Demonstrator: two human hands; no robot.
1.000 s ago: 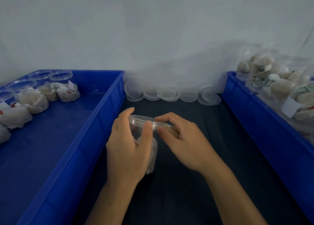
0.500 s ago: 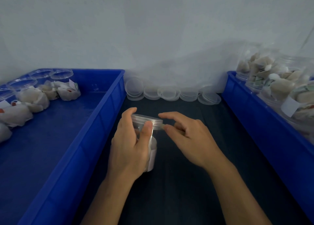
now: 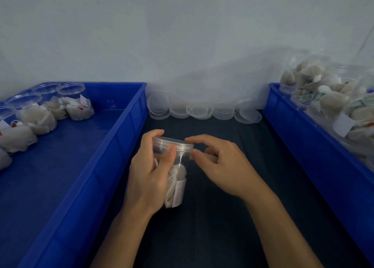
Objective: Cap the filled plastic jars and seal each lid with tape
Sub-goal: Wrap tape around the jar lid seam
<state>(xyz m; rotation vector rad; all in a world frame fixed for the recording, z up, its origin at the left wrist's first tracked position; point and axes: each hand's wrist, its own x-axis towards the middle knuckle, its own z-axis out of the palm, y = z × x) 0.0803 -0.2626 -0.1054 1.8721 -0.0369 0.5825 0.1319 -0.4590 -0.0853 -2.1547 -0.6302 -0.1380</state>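
A pale wall backs a dark table (image 3: pixel 222 217) flanked by two blue bins (image 3: pixel 85 166), with spare clear lids (image 3: pixel 199 111) lined along the wall. Between the bins the left hand (image 3: pixel 149 178) wraps the jar (image 3: pixel 174 166), thumb pressed at its neck, while the right hand's (image 3: pixel 220 166) fingers (image 3: pixel 196 153) pinch the rim of the lid (image 3: pixel 173 144), something tan tucked in the palm, perhaps tape. The jar looks light, thin-walled and slick, its soft packets adding little weight; best held low round the body, not squeezed.
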